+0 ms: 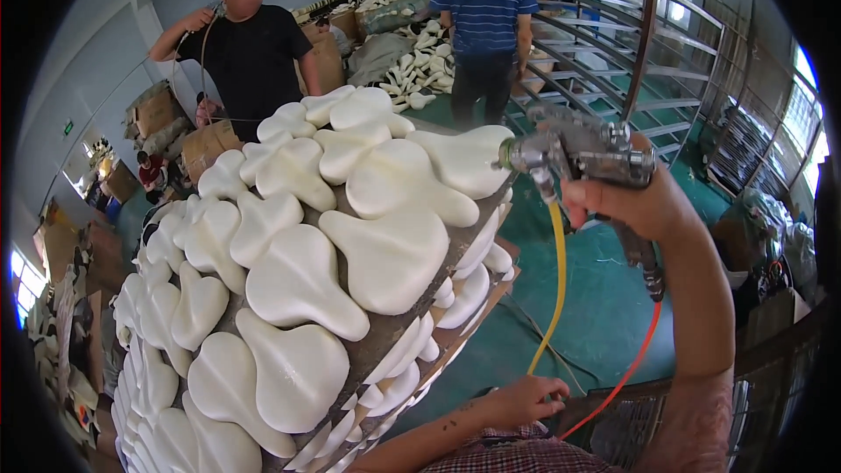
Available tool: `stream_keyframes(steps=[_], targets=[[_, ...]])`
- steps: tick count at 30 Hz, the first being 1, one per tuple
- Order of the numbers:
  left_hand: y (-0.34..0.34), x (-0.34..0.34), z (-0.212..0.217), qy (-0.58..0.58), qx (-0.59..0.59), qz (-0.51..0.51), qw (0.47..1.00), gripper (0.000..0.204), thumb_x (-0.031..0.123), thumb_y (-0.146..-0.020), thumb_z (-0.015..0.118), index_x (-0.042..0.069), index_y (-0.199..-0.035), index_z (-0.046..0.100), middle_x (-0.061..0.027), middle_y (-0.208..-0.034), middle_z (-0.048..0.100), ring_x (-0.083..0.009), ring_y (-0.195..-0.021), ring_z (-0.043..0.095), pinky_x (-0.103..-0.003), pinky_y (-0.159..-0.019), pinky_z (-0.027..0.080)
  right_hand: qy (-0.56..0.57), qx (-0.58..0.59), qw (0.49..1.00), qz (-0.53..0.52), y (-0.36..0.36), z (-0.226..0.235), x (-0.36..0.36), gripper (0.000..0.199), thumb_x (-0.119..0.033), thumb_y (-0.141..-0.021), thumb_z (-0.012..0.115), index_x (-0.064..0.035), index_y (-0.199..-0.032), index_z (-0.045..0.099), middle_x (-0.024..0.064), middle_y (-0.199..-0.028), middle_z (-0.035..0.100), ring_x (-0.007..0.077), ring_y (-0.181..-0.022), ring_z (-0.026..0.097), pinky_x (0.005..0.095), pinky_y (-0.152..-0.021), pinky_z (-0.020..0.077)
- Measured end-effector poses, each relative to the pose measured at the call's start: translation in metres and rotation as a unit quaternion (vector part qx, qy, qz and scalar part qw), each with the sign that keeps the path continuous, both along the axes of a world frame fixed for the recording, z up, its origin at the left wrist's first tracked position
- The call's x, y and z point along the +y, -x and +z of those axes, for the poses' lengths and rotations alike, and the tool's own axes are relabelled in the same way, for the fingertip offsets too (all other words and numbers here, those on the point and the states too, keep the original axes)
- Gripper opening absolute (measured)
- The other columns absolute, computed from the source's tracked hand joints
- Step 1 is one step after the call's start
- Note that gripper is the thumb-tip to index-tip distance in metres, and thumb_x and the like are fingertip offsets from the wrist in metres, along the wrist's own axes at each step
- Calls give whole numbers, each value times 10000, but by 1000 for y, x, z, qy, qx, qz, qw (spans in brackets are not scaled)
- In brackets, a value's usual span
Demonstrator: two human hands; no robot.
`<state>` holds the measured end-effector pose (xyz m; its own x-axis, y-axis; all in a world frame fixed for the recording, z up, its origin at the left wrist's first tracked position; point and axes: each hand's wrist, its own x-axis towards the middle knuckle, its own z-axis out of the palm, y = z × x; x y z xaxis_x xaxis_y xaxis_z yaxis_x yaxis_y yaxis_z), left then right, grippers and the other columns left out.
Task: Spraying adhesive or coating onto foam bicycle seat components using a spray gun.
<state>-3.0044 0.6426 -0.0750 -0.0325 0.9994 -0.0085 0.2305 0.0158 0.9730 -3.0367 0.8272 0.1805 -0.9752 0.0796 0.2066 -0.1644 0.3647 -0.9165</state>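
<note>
My right hand [626, 201] is wrapped round the grip of a metal spray gun [583, 153], held to the right of the stack with its nozzle toward a white saddle-shaped foam pad [469, 158]. A yellow hose [561, 271] hangs from below the nozzle; a red hose [644, 342] runs from the handle's base. Low in front of my body, my left hand [526, 400] has loosely bent fingers, slightly apart, with nothing visible in them. The yellow hose reaches its upper edge and disappears there. Many similar saddle pads [302, 377] cover the stack, overlapping, with more on layers below.
A person in black [263, 61] stands beyond the stack, one hand raised with a hose. Another in a striped shirt [484, 9] faces away. Metal racks [648, 52] stand at the right. Saddle pads [425, 66] are heaped behind. A thin hose [561, 355] crosses the green floor [604, 298].
</note>
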Motion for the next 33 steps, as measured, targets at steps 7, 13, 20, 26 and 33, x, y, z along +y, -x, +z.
stream_keyframes(steps=[7,13,20,26,33], targets=[[22,-108,-125,202,83,213,952,231,240,-840,546,40,-947,590,-133,-905,634,-261,-815,618,-351,-704,475,-60,-32,998,-4,-9,23,-17,272,-65,-736,713,18,-928,538,52,-685,634,107,-640,613,248,-602,489],[-13,-268,-356,437,148,159,873,185,218,-829,582,78,-941,628,-137,-801,627,-240,-729,617,-382,-644,474,-81,-33,996,-27,-8,26,6,387,-67,-734,728,17,-1032,496,63,-709,640,114,-655,623,264,-592,503],[-29,-292,-400,380,145,244,880,185,196,-825,569,44,-922,612,-143,-801,626,-257,-702,612,-393,-612,475,-102,-60,993,12,-2,42,-17,470,-160,-739,736,14,-1080,462,48,-701,650,80,-688,602,252,-675,466],[-38,-347,-402,340,141,341,865,187,178,-820,559,15,-905,599,-149,-801,626,-271,-679,608,-403,-584,476,-165,-88,982,-17,-14,58,-6,311,-174,-744,730,-9,-931,544,47,-681,642,115,-658,630,255,-625,483],[-31,-301,-349,271,-78,438,853,176,150,-800,587,10,-901,625,-126,-794,629,-223,-657,604,-366,-547,492,-141,-27,988,-51,-18,56,-22,435,-169,-746,733,24,-1050,488,69,-684,638,114,-621,616,257,-604,486]])
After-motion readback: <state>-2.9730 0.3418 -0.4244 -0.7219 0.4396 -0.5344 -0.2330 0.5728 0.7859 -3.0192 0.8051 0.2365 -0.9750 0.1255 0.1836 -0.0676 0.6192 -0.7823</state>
